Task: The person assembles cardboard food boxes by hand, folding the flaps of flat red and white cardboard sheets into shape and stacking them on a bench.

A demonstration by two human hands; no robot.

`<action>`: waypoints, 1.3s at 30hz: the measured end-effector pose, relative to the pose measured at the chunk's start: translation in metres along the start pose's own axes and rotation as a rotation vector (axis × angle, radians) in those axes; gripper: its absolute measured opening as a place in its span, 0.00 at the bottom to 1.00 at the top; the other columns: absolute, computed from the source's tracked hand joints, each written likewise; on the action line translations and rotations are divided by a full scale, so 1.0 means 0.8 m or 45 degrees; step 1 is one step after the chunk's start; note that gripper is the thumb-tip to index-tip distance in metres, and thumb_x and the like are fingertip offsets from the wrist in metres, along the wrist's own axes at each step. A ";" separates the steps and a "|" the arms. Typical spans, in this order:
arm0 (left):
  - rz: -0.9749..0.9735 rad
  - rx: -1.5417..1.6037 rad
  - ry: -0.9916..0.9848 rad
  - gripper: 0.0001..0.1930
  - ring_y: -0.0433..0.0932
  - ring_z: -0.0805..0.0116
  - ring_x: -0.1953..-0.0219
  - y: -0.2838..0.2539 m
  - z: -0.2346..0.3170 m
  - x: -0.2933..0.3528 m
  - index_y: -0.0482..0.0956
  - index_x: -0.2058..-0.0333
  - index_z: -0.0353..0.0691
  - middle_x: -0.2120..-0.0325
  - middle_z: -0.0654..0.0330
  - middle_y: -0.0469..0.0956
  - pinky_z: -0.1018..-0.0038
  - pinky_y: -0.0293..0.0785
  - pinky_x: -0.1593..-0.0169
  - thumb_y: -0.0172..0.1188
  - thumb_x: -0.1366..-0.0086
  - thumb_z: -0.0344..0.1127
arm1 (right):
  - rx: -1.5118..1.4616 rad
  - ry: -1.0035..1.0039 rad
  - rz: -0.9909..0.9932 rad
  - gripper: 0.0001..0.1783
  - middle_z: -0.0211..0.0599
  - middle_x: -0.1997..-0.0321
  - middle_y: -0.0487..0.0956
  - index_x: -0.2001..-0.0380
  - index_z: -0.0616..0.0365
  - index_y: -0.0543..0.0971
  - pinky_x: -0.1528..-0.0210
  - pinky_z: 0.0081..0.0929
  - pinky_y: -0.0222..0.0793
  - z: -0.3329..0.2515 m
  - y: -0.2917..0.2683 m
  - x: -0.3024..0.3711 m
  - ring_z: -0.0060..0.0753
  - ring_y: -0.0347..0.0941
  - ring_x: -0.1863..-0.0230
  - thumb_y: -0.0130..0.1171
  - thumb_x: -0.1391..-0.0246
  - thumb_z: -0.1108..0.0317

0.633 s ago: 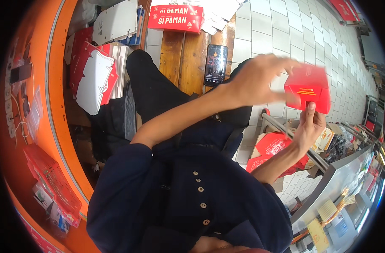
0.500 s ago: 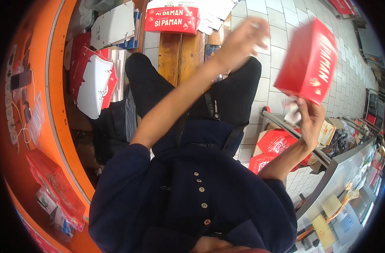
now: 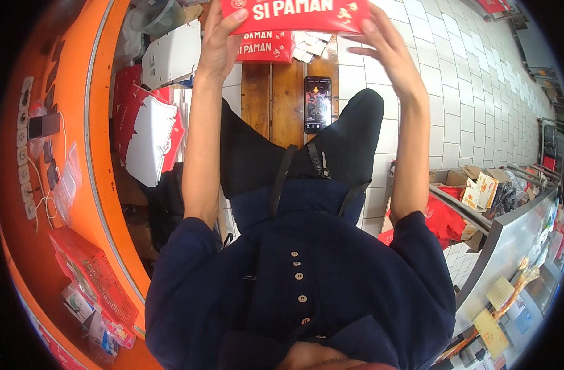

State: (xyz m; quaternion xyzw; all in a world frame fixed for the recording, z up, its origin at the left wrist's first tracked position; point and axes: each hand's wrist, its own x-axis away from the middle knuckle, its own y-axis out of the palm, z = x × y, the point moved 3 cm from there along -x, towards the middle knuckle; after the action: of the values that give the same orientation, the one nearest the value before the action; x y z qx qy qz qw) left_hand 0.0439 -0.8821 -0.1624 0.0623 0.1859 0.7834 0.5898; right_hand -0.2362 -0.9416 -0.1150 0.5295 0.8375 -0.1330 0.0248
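- So we've got the long red printed cardboard box (image 3: 297,23) right up at the top of the view, out in front of us at arm's length; its upper part is cut off by the picture edge.
- Its long axis runs left to right, straight across our body, with the printed face toward us and the lettering upright.
- Our left hand (image 3: 215,48) has the left end: thumb pressed flat on the printed face, the other fingers mostly hidden. Looks like a proper grasp to us.
- Our right hand (image 3: 392,52) is at the opposite end — a fingertip by the lower right corner, other fingers splayed just below it. Can't tell if it's really pinching or just steadying.
- Neither hand is nearer, honestly: the box spans the gap between them, one end each.
- Lined up just below its bottom edge in the view are the similar red printed cardboard boxes (image 3: 263,50) on the varnished brown wooden bench (image 3: 256,92). Ours overlaps them from our side — whether it touches them, we can't tell.
- Loose white paper or card pieces (image 3: 311,44) lie just right of those boxes, and the black flat smartphone (image 3: 318,106) sits closer to us, between our knees.
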 end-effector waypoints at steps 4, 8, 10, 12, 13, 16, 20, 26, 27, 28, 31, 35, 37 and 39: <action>-0.136 -0.120 0.240 0.45 0.66 0.58 0.34 -0.019 0.007 -0.006 0.54 0.30 0.39 0.37 0.52 0.67 0.59 0.64 0.33 0.62 0.35 0.60 | -0.316 0.147 -0.256 0.40 0.50 0.27 0.62 0.29 0.55 0.55 0.41 0.38 0.74 0.032 0.021 -0.040 0.41 0.69 0.35 0.64 0.39 0.67; -0.055 -0.004 0.166 0.43 0.66 0.57 0.34 -0.085 -0.039 -0.046 0.53 0.28 0.40 0.37 0.51 0.67 0.58 0.64 0.33 0.53 0.30 0.63 | -0.802 0.260 -0.158 0.39 0.51 0.39 0.72 0.32 0.51 0.54 0.46 0.43 0.75 0.113 0.023 -0.074 0.45 0.76 0.46 0.63 0.41 0.69; -0.006 -0.412 -0.010 0.43 0.59 0.50 0.29 -0.132 -0.079 -0.053 0.48 0.26 0.42 0.30 0.46 0.62 0.53 0.53 0.28 0.30 0.26 0.71 | -0.868 0.300 -0.128 0.44 0.53 0.37 0.70 0.30 0.61 0.53 0.36 0.49 0.73 0.132 0.040 -0.076 0.50 0.74 0.40 0.65 0.41 0.61; 0.077 -0.713 0.146 0.39 0.69 0.52 0.34 -0.171 -0.108 -0.049 0.57 0.29 0.42 0.37 0.48 0.72 0.53 0.56 0.31 0.47 0.27 0.65 | -0.912 0.363 -0.141 0.48 0.57 0.39 0.69 0.30 0.60 0.47 0.37 0.53 0.73 0.153 0.049 -0.067 0.53 0.74 0.41 0.66 0.44 0.66; 0.066 -0.872 0.194 0.39 0.70 0.52 0.34 -0.164 -0.120 -0.043 0.61 0.30 0.42 0.38 0.48 0.72 0.52 0.55 0.30 0.50 0.28 0.65 | -0.944 0.438 -0.106 0.52 0.61 0.41 0.68 0.30 0.60 0.40 0.37 0.57 0.74 0.163 0.040 -0.060 0.55 0.74 0.42 0.67 0.46 0.72; 0.053 -1.378 0.243 0.39 0.73 0.53 0.37 -0.177 -0.145 -0.011 0.68 0.35 0.42 0.40 0.47 0.75 0.55 0.60 0.32 0.63 0.35 0.62 | -1.094 0.379 -0.065 0.44 0.54 0.38 0.67 0.33 0.62 0.52 0.34 0.57 0.72 0.166 0.028 -0.037 0.54 0.72 0.39 0.66 0.46 0.70; 0.046 -1.169 0.194 0.40 0.74 0.53 0.40 -0.170 -0.147 0.012 0.70 0.41 0.39 0.43 0.48 0.76 0.58 0.64 0.33 0.80 0.49 0.48 | -1.263 0.287 -0.093 0.40 0.47 0.36 0.68 0.34 0.62 0.58 0.29 0.57 0.64 0.183 0.017 -0.004 0.51 0.69 0.35 0.67 0.46 0.69; -0.041 -1.265 0.195 0.28 0.71 0.49 0.37 -0.153 -0.123 0.085 0.74 0.52 0.37 0.43 0.50 0.77 0.56 0.67 0.35 0.78 0.47 0.38 | -0.849 0.297 -0.177 0.57 0.50 0.28 0.63 0.24 0.60 0.45 0.25 0.45 0.56 0.176 0.017 0.019 0.41 0.63 0.29 0.69 0.53 0.79; -0.044 -1.410 0.248 0.27 0.71 0.48 0.36 -0.153 -0.119 0.096 0.75 0.53 0.36 0.43 0.51 0.77 0.55 0.66 0.35 0.78 0.48 0.37 | -0.816 0.226 -0.174 0.58 0.50 0.28 0.63 0.24 0.60 0.46 0.25 0.44 0.57 0.170 0.017 0.020 0.41 0.61 0.28 0.70 0.54 0.80; -0.014 -1.472 0.290 0.21 0.68 0.46 0.34 -0.147 -0.121 0.106 0.79 0.58 0.38 0.43 0.52 0.77 0.54 0.65 0.34 0.77 0.47 0.36 | -0.785 0.149 -0.178 0.59 0.50 0.28 0.62 0.24 0.60 0.47 0.25 0.42 0.57 0.163 0.021 0.018 0.42 0.60 0.27 0.71 0.55 0.80; -0.144 -1.762 0.560 0.15 0.66 0.46 0.32 -0.133 -0.122 0.123 0.84 0.61 0.42 0.42 0.54 0.76 0.53 0.63 0.33 0.76 0.47 0.35 | -0.626 0.062 -0.275 0.57 0.40 0.27 0.62 0.25 0.55 0.51 0.23 0.41 0.54 0.152 0.039 0.022 0.38 0.59 0.26 0.69 0.56 0.81; -0.025 -1.489 0.191 0.12 0.65 0.46 0.31 -0.150 -0.133 0.133 0.88 0.61 0.46 0.39 0.53 0.73 0.57 0.66 0.34 0.74 0.46 0.30 | -0.170 -0.074 -0.503 0.61 0.41 0.24 0.57 0.25 0.52 0.52 0.21 0.44 0.47 0.165 0.081 0.008 0.38 0.49 0.22 0.73 0.62 0.77; 0.009 -1.282 0.009 0.16 0.65 0.45 0.32 -0.151 -0.132 0.137 0.87 0.56 0.44 0.36 0.52 0.70 0.59 0.67 0.35 0.73 0.46 0.28 | -0.135 -0.075 -0.551 0.63 0.44 0.26 0.57 0.26 0.53 0.51 0.20 0.45 0.44 0.172 0.096 0.004 0.41 0.48 0.22 0.75 0.64 0.73; 0.053 -1.190 -0.180 0.27 0.66 0.47 0.32 -0.148 -0.133 0.135 0.81 0.45 0.42 0.34 0.50 0.66 0.60 0.68 0.35 0.74 0.46 0.29 | -0.014 -0.090 -0.553 0.62 0.48 0.26 0.56 0.27 0.52 0.50 0.20 0.47 0.43 0.192 0.106 -0.001 0.45 0.48 0.22 0.76 0.64 0.71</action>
State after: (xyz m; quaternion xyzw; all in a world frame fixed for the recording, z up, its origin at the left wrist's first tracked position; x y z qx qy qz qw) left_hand 0.0852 -0.7751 -0.3168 -0.1529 -0.2284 0.7885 0.5502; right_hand -0.1755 -0.9467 -0.2791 0.3316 0.9311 -0.1493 0.0278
